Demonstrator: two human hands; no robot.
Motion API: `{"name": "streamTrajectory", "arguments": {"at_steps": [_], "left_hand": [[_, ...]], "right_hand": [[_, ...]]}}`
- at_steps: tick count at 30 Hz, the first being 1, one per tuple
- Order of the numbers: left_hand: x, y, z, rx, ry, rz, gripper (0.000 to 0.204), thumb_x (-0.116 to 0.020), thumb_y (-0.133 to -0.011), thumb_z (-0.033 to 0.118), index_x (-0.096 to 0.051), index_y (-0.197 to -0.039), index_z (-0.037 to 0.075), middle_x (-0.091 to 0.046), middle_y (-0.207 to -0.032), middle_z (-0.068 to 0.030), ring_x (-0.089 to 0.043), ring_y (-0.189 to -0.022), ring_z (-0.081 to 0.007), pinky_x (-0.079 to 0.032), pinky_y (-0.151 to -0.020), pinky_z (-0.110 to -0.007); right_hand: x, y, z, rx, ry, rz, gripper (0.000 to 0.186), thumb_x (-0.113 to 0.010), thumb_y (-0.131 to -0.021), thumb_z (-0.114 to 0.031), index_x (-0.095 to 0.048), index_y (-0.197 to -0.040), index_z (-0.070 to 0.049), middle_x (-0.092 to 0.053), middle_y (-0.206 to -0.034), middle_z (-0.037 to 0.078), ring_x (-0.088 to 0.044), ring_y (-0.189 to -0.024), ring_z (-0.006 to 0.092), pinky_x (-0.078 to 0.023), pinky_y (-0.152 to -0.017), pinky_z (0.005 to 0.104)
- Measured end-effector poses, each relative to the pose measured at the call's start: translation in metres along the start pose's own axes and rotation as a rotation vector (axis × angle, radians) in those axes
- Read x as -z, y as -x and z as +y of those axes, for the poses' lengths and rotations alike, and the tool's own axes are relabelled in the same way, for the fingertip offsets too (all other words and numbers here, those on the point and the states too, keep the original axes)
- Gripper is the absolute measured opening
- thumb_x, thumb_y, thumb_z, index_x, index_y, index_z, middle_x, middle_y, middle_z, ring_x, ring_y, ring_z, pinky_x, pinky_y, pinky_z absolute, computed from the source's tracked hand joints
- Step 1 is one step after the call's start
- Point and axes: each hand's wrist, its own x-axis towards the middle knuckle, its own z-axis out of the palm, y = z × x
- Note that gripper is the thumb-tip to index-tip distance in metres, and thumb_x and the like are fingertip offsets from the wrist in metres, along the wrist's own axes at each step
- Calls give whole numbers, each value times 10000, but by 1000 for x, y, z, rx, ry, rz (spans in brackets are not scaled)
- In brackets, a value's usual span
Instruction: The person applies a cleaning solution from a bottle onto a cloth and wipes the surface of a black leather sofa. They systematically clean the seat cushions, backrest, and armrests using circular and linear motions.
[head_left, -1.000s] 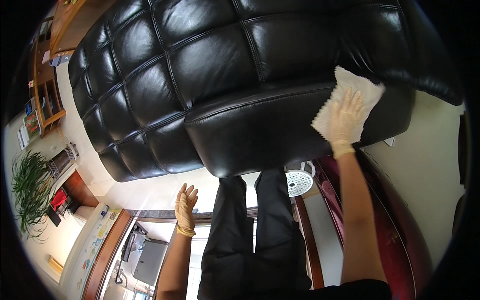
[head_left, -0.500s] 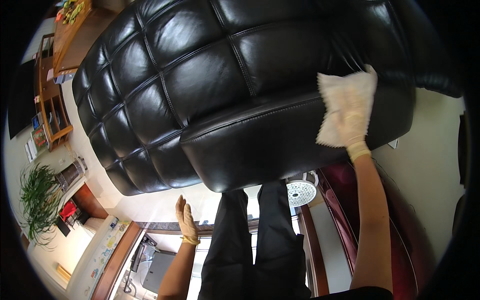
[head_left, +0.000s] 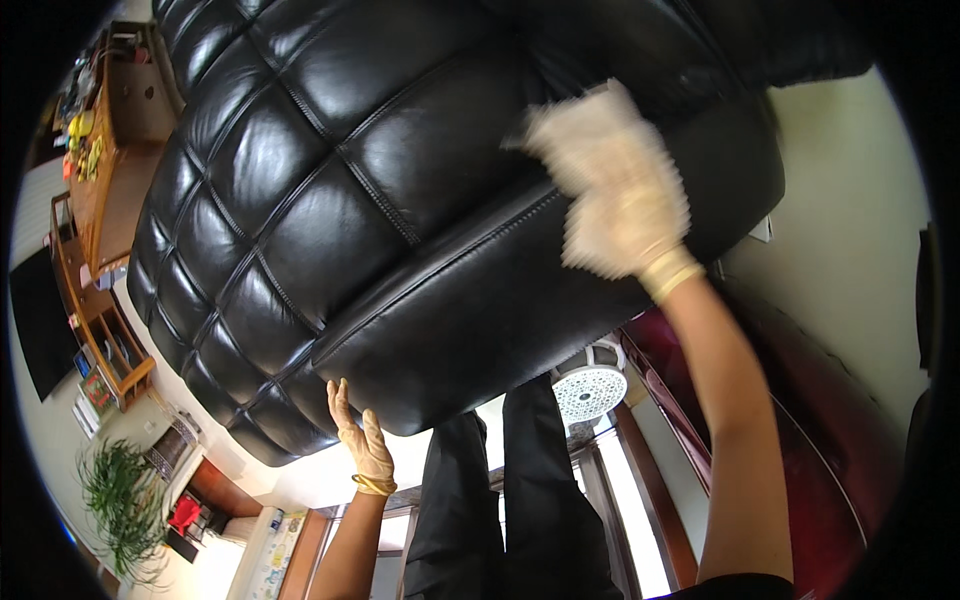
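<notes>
A black quilted leather sofa (head_left: 420,330) fills the middle and top of the view, with stitched square panels and a smooth padded side facing me. My right hand (head_left: 645,215), in a thin pale glove, holds a whitish cloth (head_left: 590,140) with zigzag edges against the sofa near its stitched seam. Motion blurs this hand and the cloth. My left hand (head_left: 365,445), gloved the same way, is raised near the sofa's lower edge with its fingers apart and nothing in it.
A round white perforated stool (head_left: 588,392) stands beside my legs. Dark red leather furniture (head_left: 800,430) lies along the right. At the left are a wooden cabinet (head_left: 115,330), a black television (head_left: 45,330) and a green plant (head_left: 120,510).
My right hand and the cloth have moved left along the sofa. My left hand has come up slightly, its fingers spreading wider. The whole view has also tilted.
</notes>
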Motion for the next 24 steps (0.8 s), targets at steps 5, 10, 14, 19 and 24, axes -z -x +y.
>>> {"name": "streamTrajectory", "arguments": {"at_steps": [5,10,14,19,24], "left_hand": [[-55,-46,48,-177,-5,-81,570,-504,-1067,349,-464,-1515,0,-342,-1623,-259,-346,-1505,-405,-243,-1237,-472],[-143,-128,124,-409,147,45,497,-439,-1101,272,-477,-1486,-41,-374,-1598,-271,-386,-1476,-419,-261,-1231,-476],[-202,-177,175,-529,165,88,446,-447,-1100,229,-517,-1452,-37,-445,-1545,-274,-409,-1461,-409,-298,-1217,-456],[-266,-198,212,-536,-31,-19,381,-493,-1064,170,-576,-1394,-1,-582,-1428,-221,-560,-1268,-404,-433,-1113,-441],[-274,-192,212,-314,-231,-177,424,-451,-1063,223,-586,-1419,35,-677,-1284,-251,-671,-1130,-389,-532,-995,-430]], "right_hand": [[-8,23,44,-609,275,54,497,-519,-1053,-258,-513,-1490,-21,-499,-1524,180,-423,-1436,324,-271,-1239,423],[-22,71,-116,-71,-615,-239,508,-584,-949,-348,-608,-1420,-158,-527,-1533,134,-446,-1455,305,-302,-1230,477],[-5,57,26,-453,-622,-161,469,-614,-943,-318,-649,-1356,-98,-670,-1313,156,-626,-1170,380,-471,-1071,462],[-11,53,161,-860,166,83,700,-444,-1047,-474,-367,-1583,-30,-487,-1528,250,-444,-1421,370,-303,-1197,493],[-15,80,-33,-496,-439,-103,715,-519,-1000,-469,-416,-1585,-72,-336,-1674,156,-242,-1579,304,-80,-1295,534]]}}
